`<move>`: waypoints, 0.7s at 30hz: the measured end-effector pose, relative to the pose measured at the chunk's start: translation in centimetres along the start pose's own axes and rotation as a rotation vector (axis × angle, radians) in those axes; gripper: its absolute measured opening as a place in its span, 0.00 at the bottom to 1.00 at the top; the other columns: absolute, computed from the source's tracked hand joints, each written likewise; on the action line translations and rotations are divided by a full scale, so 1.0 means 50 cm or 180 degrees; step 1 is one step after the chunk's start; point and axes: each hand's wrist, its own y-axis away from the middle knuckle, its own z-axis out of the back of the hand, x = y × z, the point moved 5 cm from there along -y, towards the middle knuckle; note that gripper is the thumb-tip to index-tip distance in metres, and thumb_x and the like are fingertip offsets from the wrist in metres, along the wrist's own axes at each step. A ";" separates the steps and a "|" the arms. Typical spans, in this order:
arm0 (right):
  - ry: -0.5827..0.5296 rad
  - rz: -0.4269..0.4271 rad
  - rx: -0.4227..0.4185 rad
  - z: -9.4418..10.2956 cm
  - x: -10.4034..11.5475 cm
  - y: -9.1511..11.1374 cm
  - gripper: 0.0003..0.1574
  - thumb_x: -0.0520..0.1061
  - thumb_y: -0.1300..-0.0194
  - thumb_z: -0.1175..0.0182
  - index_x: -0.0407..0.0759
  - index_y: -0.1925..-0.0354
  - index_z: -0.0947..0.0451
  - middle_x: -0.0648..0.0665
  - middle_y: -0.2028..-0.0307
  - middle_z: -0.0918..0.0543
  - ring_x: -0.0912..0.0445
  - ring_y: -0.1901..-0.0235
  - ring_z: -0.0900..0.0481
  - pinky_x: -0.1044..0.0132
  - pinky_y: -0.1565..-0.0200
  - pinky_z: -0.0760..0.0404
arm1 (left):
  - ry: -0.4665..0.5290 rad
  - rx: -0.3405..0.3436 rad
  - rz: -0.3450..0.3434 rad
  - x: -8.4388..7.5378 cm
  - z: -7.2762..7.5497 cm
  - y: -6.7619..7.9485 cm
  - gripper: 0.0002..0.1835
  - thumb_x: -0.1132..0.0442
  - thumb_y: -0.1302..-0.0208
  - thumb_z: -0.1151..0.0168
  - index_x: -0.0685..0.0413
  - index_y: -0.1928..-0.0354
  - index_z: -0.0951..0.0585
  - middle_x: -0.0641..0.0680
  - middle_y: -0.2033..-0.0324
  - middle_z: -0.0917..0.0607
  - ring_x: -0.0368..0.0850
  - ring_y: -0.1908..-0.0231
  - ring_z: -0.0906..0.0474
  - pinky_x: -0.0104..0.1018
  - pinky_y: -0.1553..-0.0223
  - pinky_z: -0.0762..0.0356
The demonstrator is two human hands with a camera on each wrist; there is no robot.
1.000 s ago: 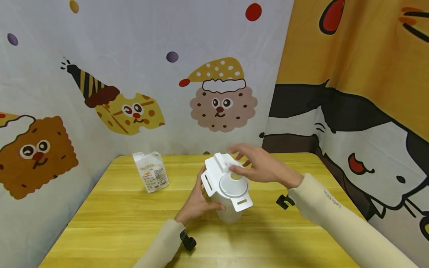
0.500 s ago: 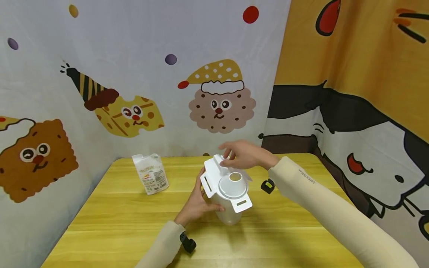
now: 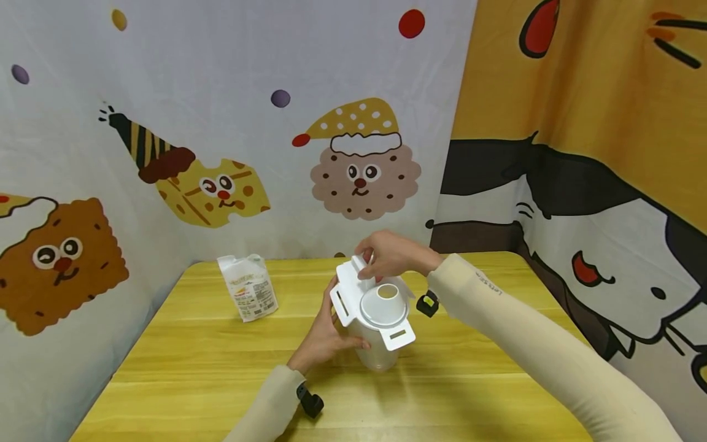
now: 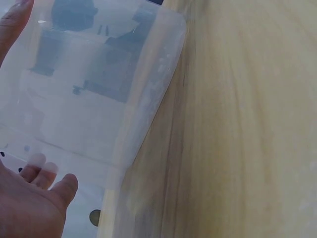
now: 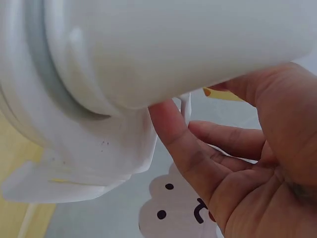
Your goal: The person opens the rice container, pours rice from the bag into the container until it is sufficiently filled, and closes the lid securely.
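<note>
A translucent plastic container (image 3: 378, 356) with a white lid (image 3: 348, 293) stands tilted over the table. The lid has slotted side tabs and a round raised piece (image 3: 385, 308) with a hole in its top. My left hand (image 3: 323, 339) holds the container's body from the left, thumb in front and fingers behind; in the left wrist view some fingertips (image 4: 42, 171) show through the clear wall. With thumb and curled fingers, my right hand (image 3: 393, 253) pinches the raised white bar (image 3: 359, 265) at the lid's far side. One finger (image 5: 171, 124) touches white plastic in the right wrist view.
A white printed packet (image 3: 250, 288) with a crumpled top stands at the back left of the wood-grain table (image 3: 193, 368). Patterned cloth (image 3: 232, 73) hangs behind the table and along its right side.
My right hand has moved left from over the round piece to the lid's raised bar, and its fingers have closed there. My left hand keeps its hold on the container.
</note>
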 end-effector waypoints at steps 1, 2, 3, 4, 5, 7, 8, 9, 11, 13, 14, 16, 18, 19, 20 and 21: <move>-0.0021 -0.0017 -0.0009 0.000 0.001 0.000 0.31 0.45 0.37 0.28 0.36 0.38 0.20 0.41 0.54 0.13 0.56 0.74 0.12 0.70 0.65 0.16 | 0.0002 -0.0002 -0.0005 0.000 0.000 0.000 0.76 0.59 0.58 0.13 0.17 0.21 0.64 0.36 0.19 0.54 0.50 0.20 0.51 0.62 0.22 0.46; -0.0034 -0.0033 -0.0021 0.000 0.001 0.000 0.31 0.45 0.37 0.28 0.36 0.38 0.20 0.41 0.54 0.13 0.56 0.74 0.12 0.70 0.65 0.16 | 0.0010 -0.0002 -0.0004 0.000 0.000 -0.001 0.76 0.59 0.57 0.13 0.17 0.21 0.64 0.36 0.19 0.54 0.51 0.20 0.51 0.62 0.23 0.46; -0.0050 -0.0049 -0.0031 0.000 0.001 0.000 0.31 0.45 0.37 0.28 0.36 0.38 0.20 0.41 0.54 0.12 0.56 0.74 0.12 0.70 0.66 0.16 | 0.0018 -0.0004 -0.0003 0.000 0.000 -0.001 0.76 0.59 0.58 0.13 0.17 0.21 0.63 0.36 0.19 0.54 0.51 0.20 0.51 0.62 0.23 0.46; -0.0063 -0.0064 -0.0039 0.000 0.001 0.000 0.31 0.45 0.37 0.28 0.36 0.38 0.20 0.41 0.55 0.12 0.56 0.74 0.12 0.70 0.66 0.16 | 0.0032 -0.0008 0.0013 0.001 0.001 -0.001 0.76 0.59 0.58 0.13 0.17 0.21 0.63 0.35 0.20 0.54 0.50 0.20 0.51 0.62 0.22 0.46; -0.0082 -0.0088 -0.0046 0.000 0.000 0.000 0.32 0.45 0.38 0.28 0.36 0.38 0.20 0.41 0.55 0.12 0.56 0.74 0.12 0.70 0.66 0.16 | 0.0036 -0.0007 0.0015 0.000 0.000 -0.001 0.76 0.60 0.58 0.13 0.16 0.21 0.63 0.34 0.20 0.54 0.50 0.20 0.51 0.62 0.22 0.46; -0.0106 -0.0107 -0.0060 0.000 -0.001 0.000 0.32 0.45 0.38 0.27 0.36 0.38 0.20 0.42 0.55 0.12 0.57 0.74 0.12 0.70 0.67 0.16 | 0.0047 -0.0007 0.0014 0.000 0.000 -0.001 0.76 0.60 0.58 0.13 0.16 0.21 0.63 0.34 0.20 0.54 0.49 0.20 0.52 0.62 0.22 0.47; -0.0115 -0.0111 -0.0067 0.000 -0.001 0.000 0.32 0.45 0.38 0.27 0.36 0.38 0.20 0.42 0.55 0.12 0.57 0.74 0.12 0.70 0.67 0.15 | 0.0048 -0.0005 0.0011 0.000 0.000 -0.001 0.76 0.60 0.57 0.13 0.17 0.21 0.63 0.34 0.20 0.54 0.49 0.20 0.52 0.62 0.22 0.47; -0.0128 -0.0109 -0.0071 0.000 -0.002 -0.001 0.32 0.45 0.38 0.27 0.36 0.38 0.20 0.42 0.56 0.12 0.57 0.74 0.12 0.70 0.67 0.15 | 0.0047 -0.0004 0.0006 0.001 0.000 -0.001 0.76 0.60 0.57 0.13 0.17 0.21 0.63 0.34 0.20 0.54 0.50 0.19 0.53 0.63 0.22 0.48; -0.0149 -0.0098 -0.0080 -0.001 -0.003 -0.001 0.31 0.44 0.38 0.27 0.36 0.39 0.19 0.43 0.56 0.12 0.56 0.74 0.12 0.69 0.68 0.16 | 0.0041 0.0005 -0.0014 0.001 0.001 -0.001 0.76 0.59 0.57 0.13 0.18 0.21 0.63 0.36 0.19 0.54 0.51 0.19 0.53 0.64 0.22 0.48; -0.0175 -0.0090 -0.0087 -0.002 -0.003 -0.001 0.30 0.44 0.38 0.27 0.37 0.39 0.19 0.43 0.57 0.12 0.56 0.74 0.12 0.69 0.68 0.15 | 0.0040 0.0004 -0.0007 0.002 0.001 -0.001 0.76 0.59 0.57 0.13 0.17 0.21 0.63 0.36 0.19 0.54 0.50 0.19 0.53 0.64 0.22 0.48; -0.0188 -0.0088 -0.0091 -0.002 -0.003 -0.001 0.30 0.44 0.38 0.27 0.37 0.40 0.18 0.43 0.57 0.12 0.56 0.74 0.12 0.69 0.68 0.15 | 0.0041 0.0001 0.0000 0.003 0.001 -0.001 0.76 0.59 0.57 0.13 0.17 0.21 0.63 0.35 0.19 0.54 0.50 0.19 0.53 0.64 0.22 0.48; -0.0205 -0.0093 -0.0098 -0.003 -0.003 -0.001 0.29 0.43 0.38 0.27 0.37 0.40 0.18 0.43 0.58 0.12 0.56 0.74 0.12 0.69 0.69 0.15 | 0.0035 -0.0005 0.0010 0.003 0.001 -0.001 0.76 0.59 0.58 0.13 0.17 0.21 0.63 0.35 0.20 0.54 0.49 0.19 0.52 0.63 0.22 0.48; -0.0222 -0.0110 -0.0108 -0.003 -0.002 -0.001 0.29 0.43 0.39 0.27 0.37 0.40 0.18 0.43 0.58 0.12 0.56 0.74 0.12 0.69 0.69 0.15 | 0.0034 -0.0019 0.0035 0.003 0.001 -0.001 0.76 0.59 0.58 0.13 0.16 0.21 0.63 0.33 0.20 0.53 0.47 0.20 0.52 0.61 0.22 0.47; -0.0227 -0.0116 -0.0114 -0.003 -0.002 0.000 0.29 0.43 0.39 0.27 0.37 0.40 0.18 0.43 0.57 0.12 0.56 0.74 0.12 0.69 0.69 0.15 | 0.0034 -0.0023 0.0039 0.003 0.000 -0.001 0.76 0.59 0.58 0.13 0.16 0.21 0.62 0.33 0.20 0.53 0.47 0.20 0.52 0.61 0.22 0.47; -0.0228 -0.0121 -0.0121 -0.003 -0.001 0.000 0.29 0.42 0.39 0.27 0.37 0.39 0.18 0.43 0.57 0.12 0.57 0.74 0.12 0.69 0.69 0.15 | 0.0032 -0.0030 0.0038 0.003 0.000 -0.001 0.76 0.60 0.59 0.13 0.16 0.21 0.62 0.33 0.20 0.53 0.47 0.20 0.52 0.61 0.22 0.47; -0.0235 -0.0122 -0.0127 -0.003 -0.001 0.000 0.29 0.42 0.39 0.28 0.36 0.40 0.18 0.42 0.57 0.12 0.57 0.74 0.13 0.68 0.69 0.14 | 0.0028 -0.0034 0.0033 0.003 0.000 -0.001 0.76 0.60 0.59 0.12 0.16 0.21 0.62 0.34 0.20 0.52 0.47 0.20 0.52 0.61 0.22 0.48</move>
